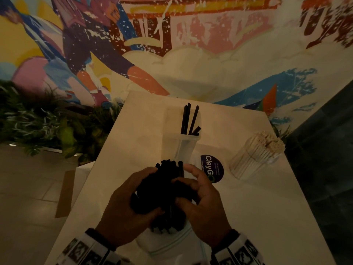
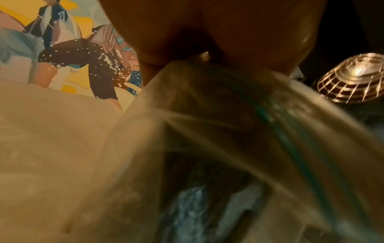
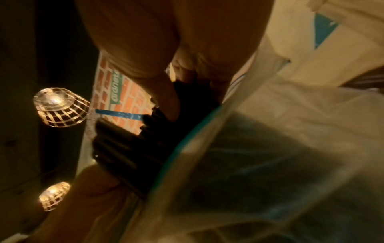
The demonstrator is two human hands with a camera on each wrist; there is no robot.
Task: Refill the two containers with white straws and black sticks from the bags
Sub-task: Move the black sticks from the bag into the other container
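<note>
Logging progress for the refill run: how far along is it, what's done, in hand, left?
Done, by the look of it: the container of white straws is packed full. In hand: left hand and right hand both grip a bundle of black sticks above the plastic bag. Left: the clear container beyond them holds only a few black sticks, so the bundle has yet to go in.
</note>
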